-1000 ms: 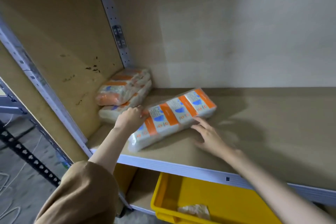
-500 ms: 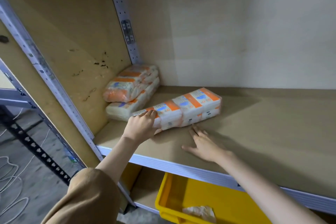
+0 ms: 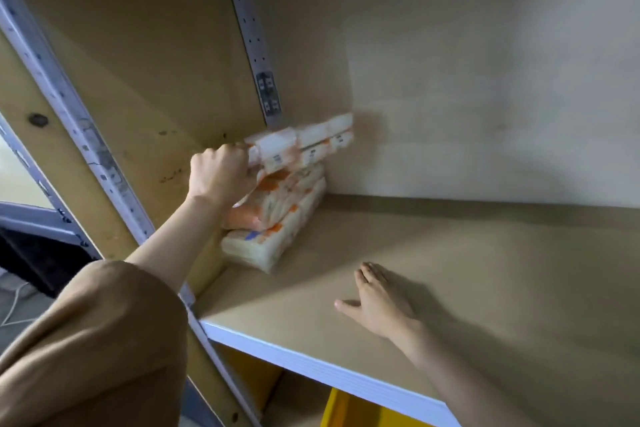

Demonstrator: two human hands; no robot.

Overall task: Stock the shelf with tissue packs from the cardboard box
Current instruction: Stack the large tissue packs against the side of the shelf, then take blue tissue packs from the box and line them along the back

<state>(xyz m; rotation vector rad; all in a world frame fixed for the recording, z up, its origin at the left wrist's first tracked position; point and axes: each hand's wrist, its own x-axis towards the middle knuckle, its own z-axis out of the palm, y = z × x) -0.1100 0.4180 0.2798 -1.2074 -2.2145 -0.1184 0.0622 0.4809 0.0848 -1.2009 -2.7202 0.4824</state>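
Observation:
My left hand (image 3: 221,177) grips the near end of a long white-and-orange tissue pack (image 3: 304,144), held in the air above a stack of two tissue packs (image 3: 277,225) in the back left corner of the shelf (image 3: 450,288). The held pack is blurred by motion and points toward the back wall. My right hand (image 3: 377,302) rests flat on the shelf board near its front edge, fingers spread, holding nothing. The cardboard box is not in view.
A perforated metal upright (image 3: 256,55) stands in the back corner behind the stack. The wooden side panel (image 3: 145,87) closes the shelf on the left. A yellow bin (image 3: 349,409) sits on the level below the shelf's white front edge.
The long pack has left the shelf board, lifted up and back over the corner stack by my left hand. My right hand came off the pack and now lies flat on the board.

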